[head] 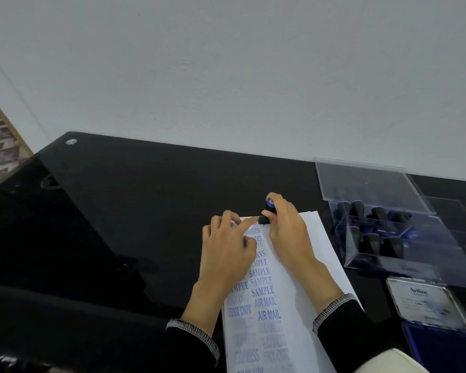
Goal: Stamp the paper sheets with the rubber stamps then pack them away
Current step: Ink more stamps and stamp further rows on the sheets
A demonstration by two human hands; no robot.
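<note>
A stack of white paper sheets [318,254] lies on the black glass table [151,200], its top sheet covered with blue stamp marks such as SAMPLE and AIR MAIL. My right hand [285,227] grips a black rubber stamp with a blue top [269,207] and holds it down at the sheet's far edge. My left hand [228,249] rests on the paper beside it, the index finger stretched out and pressing the sheet near the stamp.
A clear plastic box [388,238] with its lid up stands to the right and holds several black-handled stamps. In front of it lies an open blue ink pad [439,343] with its labelled lid [428,302]. A white wall runs behind the table.
</note>
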